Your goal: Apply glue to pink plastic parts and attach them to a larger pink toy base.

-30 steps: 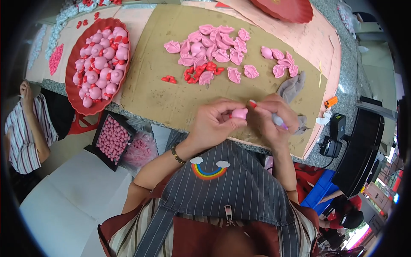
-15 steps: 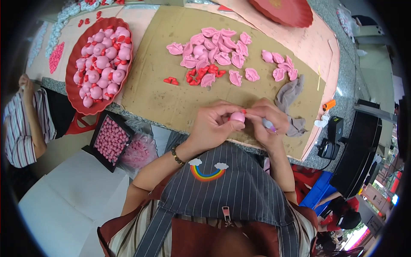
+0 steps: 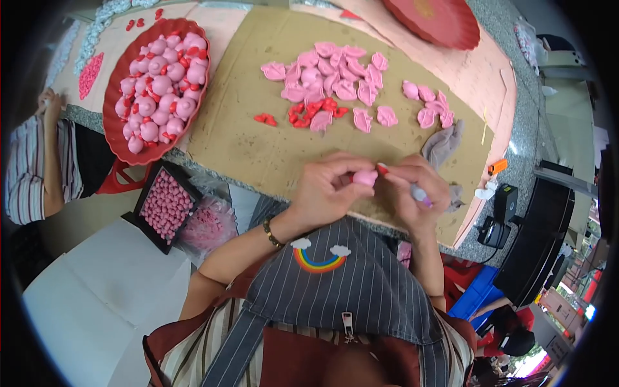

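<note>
Just in front of my apron, my left hand (image 3: 324,193) pinches a round pink plastic piece (image 3: 365,177) between thumb and fingers. Close beside it, my right hand (image 3: 416,187) is closed, with a small red plastic piece (image 3: 382,169) at its fingertips. A small whitish bottle with a purple end (image 3: 420,195) is tucked in the same hand. A narrow gap separates the red piece from the pink one. Beyond my hands, shell-shaped pink pieces (image 3: 345,89) lie in a loose pile, with red pieces (image 3: 298,117) at its near edge.
Brown cardboard (image 3: 238,151) covers the worktop. A red scalloped tray (image 3: 111,132) heaped with pink-and-red pieces stands at left, another red tray (image 3: 445,29) at the far right. A grey cloth (image 3: 442,145) and orange lighter (image 3: 498,167) lie right. A black box of pink balls (image 3: 166,205) sits lower left.
My hands have drawn slightly apart. The red piece, earlier against the pink one, is now away from it at my right fingertips. The view has shifted a little.
</note>
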